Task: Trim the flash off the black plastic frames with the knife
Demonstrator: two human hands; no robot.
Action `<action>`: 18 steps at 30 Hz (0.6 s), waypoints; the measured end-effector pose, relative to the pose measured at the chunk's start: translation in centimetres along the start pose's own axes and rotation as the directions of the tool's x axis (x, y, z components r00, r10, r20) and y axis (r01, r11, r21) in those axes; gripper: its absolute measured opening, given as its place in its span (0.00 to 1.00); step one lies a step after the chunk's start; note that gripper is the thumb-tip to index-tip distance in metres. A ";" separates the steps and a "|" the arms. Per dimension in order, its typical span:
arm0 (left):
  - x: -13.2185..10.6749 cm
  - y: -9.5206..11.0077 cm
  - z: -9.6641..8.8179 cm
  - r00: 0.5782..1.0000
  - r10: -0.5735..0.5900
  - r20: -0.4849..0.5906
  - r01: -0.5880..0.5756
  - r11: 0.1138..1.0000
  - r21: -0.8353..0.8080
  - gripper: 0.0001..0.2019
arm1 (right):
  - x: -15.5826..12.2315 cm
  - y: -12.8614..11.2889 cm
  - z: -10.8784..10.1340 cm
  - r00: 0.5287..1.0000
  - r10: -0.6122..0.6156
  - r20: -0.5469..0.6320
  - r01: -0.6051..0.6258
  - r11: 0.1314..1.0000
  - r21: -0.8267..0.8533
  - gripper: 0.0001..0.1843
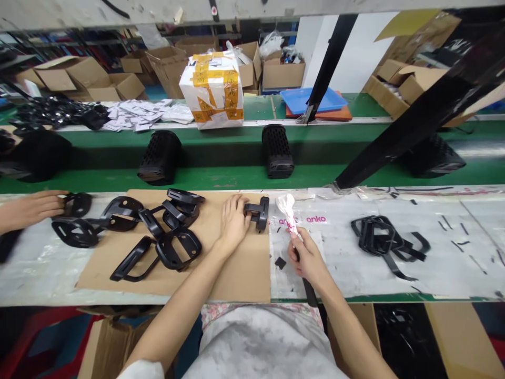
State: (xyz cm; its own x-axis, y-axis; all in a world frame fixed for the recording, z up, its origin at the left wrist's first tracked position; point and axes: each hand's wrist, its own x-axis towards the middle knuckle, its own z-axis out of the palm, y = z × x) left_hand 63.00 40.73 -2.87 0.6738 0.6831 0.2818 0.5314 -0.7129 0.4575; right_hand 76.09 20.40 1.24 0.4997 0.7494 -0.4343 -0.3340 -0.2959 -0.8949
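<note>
My left hand (233, 220) is closed on a black plastic handle part (258, 210) resting on the cardboard sheet (240, 273). In my right hand (305, 255) I grip a tool with a white wrapped tip (287, 208) and a dark shaft running down toward me; it points up over a clear bag printed "anko" (315, 219). Left of my left hand lies a pile of several black handle parts (165, 231).
A co-worker's hand (33, 208) at the far left touches another black part (77, 204). A second heap of black parts (384, 239) lies at the right. Black perforated housings (277, 151) ride the green conveyor (221, 176). Cardboard boxes and a taped white package (213, 89) stand behind.
</note>
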 end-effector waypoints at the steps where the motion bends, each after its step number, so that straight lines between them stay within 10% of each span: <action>1: 0.0 0.0 0.0 1.000 0.001 0.003 -0.001 1.000 0.001 0.20 | -0.3 0.5 -0.2 1.000 0.007 0.016 -0.006 0.999 -0.036 0.28; 9: -1.0 0.2 0.0 0.999 -0.021 0.044 0.019 0.999 0.034 0.21 | -0.8 4.0 0.2 0.985 -0.006 0.173 0.043 0.977 -0.210 0.34; 18: -1.1 0.4 0.1 0.998 -0.044 0.051 0.042 0.998 0.040 0.20 | -0.7 2.1 -0.7 0.989 -0.076 0.123 0.119 0.911 -0.394 0.38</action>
State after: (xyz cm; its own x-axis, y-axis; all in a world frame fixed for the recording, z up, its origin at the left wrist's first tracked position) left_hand 62.48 39.66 -3.10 0.6746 0.7051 0.2182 0.5797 -0.6892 0.4347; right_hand 75.60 18.89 -0.43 0.4217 0.8369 -0.3489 0.0697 -0.4136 -0.9078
